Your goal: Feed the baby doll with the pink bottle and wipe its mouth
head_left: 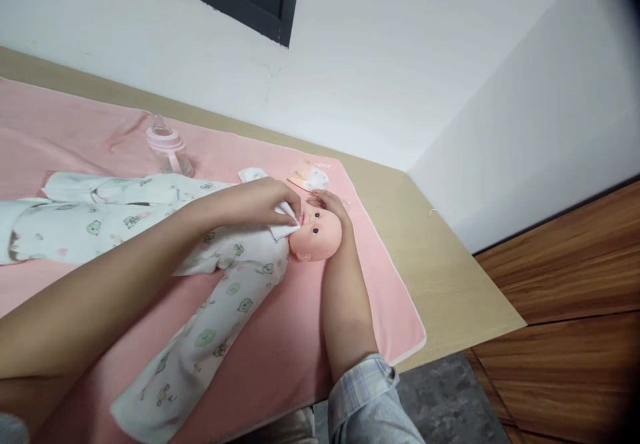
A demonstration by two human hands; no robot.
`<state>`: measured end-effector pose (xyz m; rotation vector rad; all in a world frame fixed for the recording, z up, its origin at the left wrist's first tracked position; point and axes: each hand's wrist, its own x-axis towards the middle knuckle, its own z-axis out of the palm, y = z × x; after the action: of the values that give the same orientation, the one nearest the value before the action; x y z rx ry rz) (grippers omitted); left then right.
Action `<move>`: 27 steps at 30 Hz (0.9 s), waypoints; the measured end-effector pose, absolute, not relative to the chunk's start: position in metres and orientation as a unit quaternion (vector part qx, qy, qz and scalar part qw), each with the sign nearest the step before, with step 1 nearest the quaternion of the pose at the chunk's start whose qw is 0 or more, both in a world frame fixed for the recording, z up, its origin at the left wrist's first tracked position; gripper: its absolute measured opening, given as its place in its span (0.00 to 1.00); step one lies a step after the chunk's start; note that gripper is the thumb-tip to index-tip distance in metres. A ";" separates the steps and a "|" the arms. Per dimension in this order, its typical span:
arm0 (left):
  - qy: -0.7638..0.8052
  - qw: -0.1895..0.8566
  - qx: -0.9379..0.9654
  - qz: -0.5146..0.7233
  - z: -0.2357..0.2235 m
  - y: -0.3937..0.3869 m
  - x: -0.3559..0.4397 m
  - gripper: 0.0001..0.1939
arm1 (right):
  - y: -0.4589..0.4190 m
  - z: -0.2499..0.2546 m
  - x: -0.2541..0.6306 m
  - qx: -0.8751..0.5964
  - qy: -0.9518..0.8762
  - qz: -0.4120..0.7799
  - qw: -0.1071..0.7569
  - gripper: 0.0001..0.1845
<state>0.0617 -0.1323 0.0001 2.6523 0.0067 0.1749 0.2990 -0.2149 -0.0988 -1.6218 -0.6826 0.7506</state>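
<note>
A baby doll (pixel 323 234) in a white printed outfit (pixel 235 244) lies on its back, its bald head towards the right. My left hand (pixel 273 201) reaches across its chest, fingers pinched on a folded white tissue (pixel 284 227) beside the doll's mouth. Around the far side of the head curves my right hand (pixel 330 203), fingers partly bent and apart, resting near the cheek; its palm is partly hidden by the head. Just past those fingers lies a small white and orange tissue packet (pixel 309 176).
A pink blanket (pixel 390 311) covers much of the beige tabletop (pixel 425 264). A baby bottle (pixel 167 147) with a pink collar and handle lies tilted beyond the doll's legs. White walls rise behind, with a dark window frame (pixel 280 4). Wood-grain panels (pixel 575 284) stand at the right.
</note>
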 end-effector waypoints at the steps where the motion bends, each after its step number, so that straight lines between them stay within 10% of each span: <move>1: 0.007 0.233 0.970 0.066 0.000 -0.133 0.062 0.09 | -0.215 -0.099 0.299 -0.693 -0.292 0.319 0.577 0.04; 27: 0.051 0.153 0.977 0.140 -0.010 -0.128 0.069 0.11 | -0.216 -0.096 0.295 -0.693 -0.299 0.309 0.578 0.06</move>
<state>0.0688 -0.1285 -0.0102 2.8018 0.1472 0.4017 0.2954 -0.2161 -0.0957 -1.6213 -0.7001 0.7221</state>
